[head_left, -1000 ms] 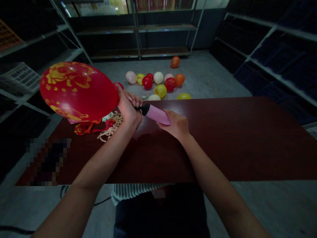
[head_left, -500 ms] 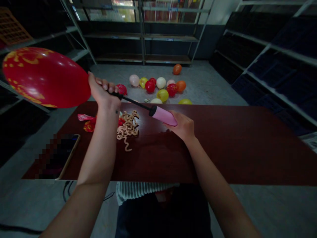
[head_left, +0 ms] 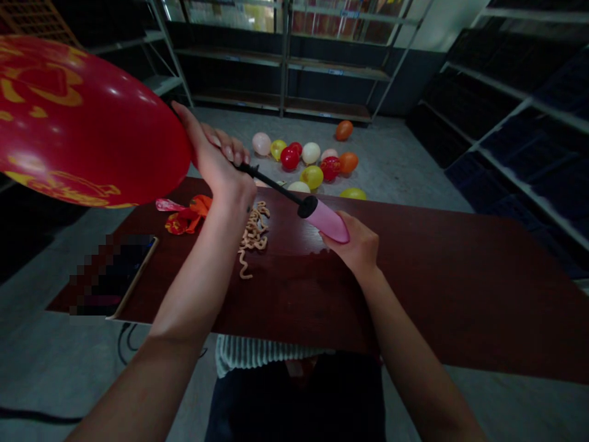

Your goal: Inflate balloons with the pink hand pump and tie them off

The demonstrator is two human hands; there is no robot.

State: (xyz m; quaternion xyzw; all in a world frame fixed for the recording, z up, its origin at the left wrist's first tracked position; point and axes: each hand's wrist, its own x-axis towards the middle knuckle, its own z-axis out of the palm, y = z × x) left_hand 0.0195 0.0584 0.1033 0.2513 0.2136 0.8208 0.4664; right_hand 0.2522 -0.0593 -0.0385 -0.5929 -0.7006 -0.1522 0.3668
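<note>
A large inflated red balloon (head_left: pixel 105 132) with yellow printing fills the upper left, cut off by the picture's edge. My left hand (head_left: pixel 218 153) is closed around its neck and the black front end of a balloon pump, hiding the join. From there a thin black rod (head_left: pixel 280 189) runs down to the pump's pink cylinder (head_left: pixel 327 222). My right hand (head_left: pixel 356 245) is wrapped around the far end of that pink part. Below my left forearm lie limp, uninflated balloons (head_left: pixel 184 218) and a pile of curly tan strands (head_left: pixel 255 230).
A phone-like device (head_left: pixel 131 276), partly pixelated, lies at the left of the dark red table (head_left: pixel 442 276). Several inflated balloons (head_left: pixel 311 177) rest on the floor beyond it. Metal shelving (head_left: pixel 283 73) stands behind, and more shelves (head_left: pixel 506 110) line the right. A cable (head_left: pixel 41 416) shows lower left.
The red balloon looks larger and extends past the left edge. Both hands and the pump appear farther right; the whole view has shifted and tilted slightly. Both grips stay closed.
</note>
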